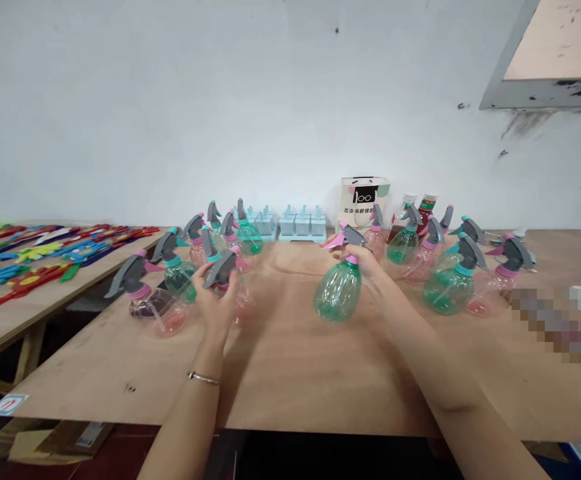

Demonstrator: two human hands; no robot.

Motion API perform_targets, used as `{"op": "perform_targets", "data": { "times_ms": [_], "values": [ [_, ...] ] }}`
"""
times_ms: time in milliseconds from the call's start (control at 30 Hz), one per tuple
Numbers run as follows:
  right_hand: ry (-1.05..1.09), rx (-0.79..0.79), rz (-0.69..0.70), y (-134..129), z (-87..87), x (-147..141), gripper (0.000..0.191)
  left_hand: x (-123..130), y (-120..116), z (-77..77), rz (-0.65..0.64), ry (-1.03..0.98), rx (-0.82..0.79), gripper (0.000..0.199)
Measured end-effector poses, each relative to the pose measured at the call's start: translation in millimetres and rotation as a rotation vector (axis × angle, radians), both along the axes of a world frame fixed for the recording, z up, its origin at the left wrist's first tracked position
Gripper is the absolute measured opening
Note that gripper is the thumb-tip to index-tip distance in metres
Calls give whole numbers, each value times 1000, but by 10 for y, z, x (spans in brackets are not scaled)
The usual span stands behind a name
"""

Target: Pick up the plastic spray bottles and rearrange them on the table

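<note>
Left hand (215,300) and right hand (363,259), outstretched, each grip a spray bottle (337,291).

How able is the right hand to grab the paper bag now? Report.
Probably not: the right hand grips a green spray bottle, and a pink bottle partly hides the paper bag.

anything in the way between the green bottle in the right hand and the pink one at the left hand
Nothing visible: between the green bottle in the right hand and the pink bottle at the left hand, only wooden tabletop shows.
</note>
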State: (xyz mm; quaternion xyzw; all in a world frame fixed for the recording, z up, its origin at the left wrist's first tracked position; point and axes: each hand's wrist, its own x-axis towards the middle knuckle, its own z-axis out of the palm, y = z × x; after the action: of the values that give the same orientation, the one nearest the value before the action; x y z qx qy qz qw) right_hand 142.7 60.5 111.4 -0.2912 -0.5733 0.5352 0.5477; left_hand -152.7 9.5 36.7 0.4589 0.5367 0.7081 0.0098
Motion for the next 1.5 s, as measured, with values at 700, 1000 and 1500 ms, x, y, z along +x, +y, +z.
{"op": "perform_targets", "data": {
  "times_ms": [700,1000,1500],
  "values": [
    [-3,44,9,2,-22,-31,7,224,111,-253,-170,166,-258,39],
    [-38,80,91,27,-75,-62,16,221,112,-256,-181,157,-281,38],
    [-268,166,-574,274,-80,491,21,211,135,-276,-200,161,-280,38]
  ]
}}
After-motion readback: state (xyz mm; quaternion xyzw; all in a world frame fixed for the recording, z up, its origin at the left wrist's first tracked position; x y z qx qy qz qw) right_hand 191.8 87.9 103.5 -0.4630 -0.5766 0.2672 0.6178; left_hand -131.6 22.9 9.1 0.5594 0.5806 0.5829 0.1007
